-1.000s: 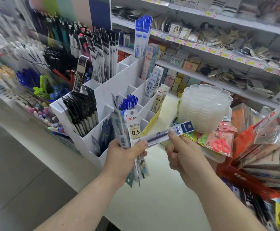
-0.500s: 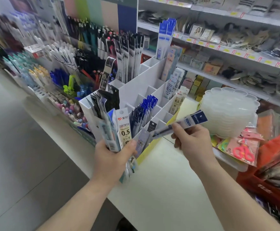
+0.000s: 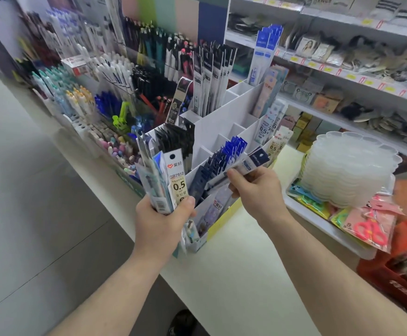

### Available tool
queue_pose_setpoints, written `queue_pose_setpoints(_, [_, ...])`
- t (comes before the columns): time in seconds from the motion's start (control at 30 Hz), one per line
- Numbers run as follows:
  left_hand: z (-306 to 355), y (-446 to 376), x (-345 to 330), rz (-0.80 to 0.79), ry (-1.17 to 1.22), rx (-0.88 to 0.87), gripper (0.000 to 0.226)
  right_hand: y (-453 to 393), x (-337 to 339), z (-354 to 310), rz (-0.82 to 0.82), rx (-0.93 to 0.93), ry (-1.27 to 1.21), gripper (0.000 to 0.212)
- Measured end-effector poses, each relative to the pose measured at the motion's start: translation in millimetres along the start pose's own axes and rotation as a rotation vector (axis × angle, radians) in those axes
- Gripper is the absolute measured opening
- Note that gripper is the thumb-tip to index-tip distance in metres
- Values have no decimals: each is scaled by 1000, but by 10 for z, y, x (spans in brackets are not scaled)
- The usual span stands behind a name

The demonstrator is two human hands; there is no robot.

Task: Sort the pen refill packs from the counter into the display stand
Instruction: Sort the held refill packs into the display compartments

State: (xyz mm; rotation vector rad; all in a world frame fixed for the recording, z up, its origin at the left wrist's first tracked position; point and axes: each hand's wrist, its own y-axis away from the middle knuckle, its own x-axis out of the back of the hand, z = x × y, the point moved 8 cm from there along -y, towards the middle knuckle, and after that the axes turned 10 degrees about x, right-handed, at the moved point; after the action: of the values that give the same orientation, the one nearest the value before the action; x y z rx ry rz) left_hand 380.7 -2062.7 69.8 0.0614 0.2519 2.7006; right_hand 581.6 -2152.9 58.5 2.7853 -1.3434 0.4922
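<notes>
Refill pack (image 3: 243, 163), pinched by right hand (image 3: 255, 190), lies tilted, blue end up-right, now lower over the stand (image 3: 224, 122); left hand (image 3: 161, 221) grips a bundle (image 3: 166, 180).

Left hand (image 3: 160, 221) grips an upright bundle of refill packs (image 3: 171, 180); front pack reads 0.5. Right hand (image 3: 258, 187) pinches a single blue-topped refill pack (image 3: 248, 162), tilted, lower end among the dark blue packs in a near compartment of the white display stand (image 3: 224, 124). Stand sits on the white table (image 3: 234, 275). Stack of clear trays (image 3: 347, 166) to the right, pink scissors pack (image 3: 369, 229) nearer.
</notes>
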Motion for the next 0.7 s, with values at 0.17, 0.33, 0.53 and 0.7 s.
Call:
queue_pose_setpoints(0.17, [-83,-26,58,-19,-66,18,14,-12,144,0,73,36,44,18])
queue_pose_setpoints(0.33, [-114,-22,88,-5,-53,35,5,-4,42,-17,68,43,103,23])
queue_pose_setpoints(0.53, [-150,-55,89,-5,-43,57,14,-14,-91,21,54,37,121,24])
queue_pose_setpoints(0.7, [-167,-52,90,-25,-25,71,13,-3,-203,-2,31,139,201,20])
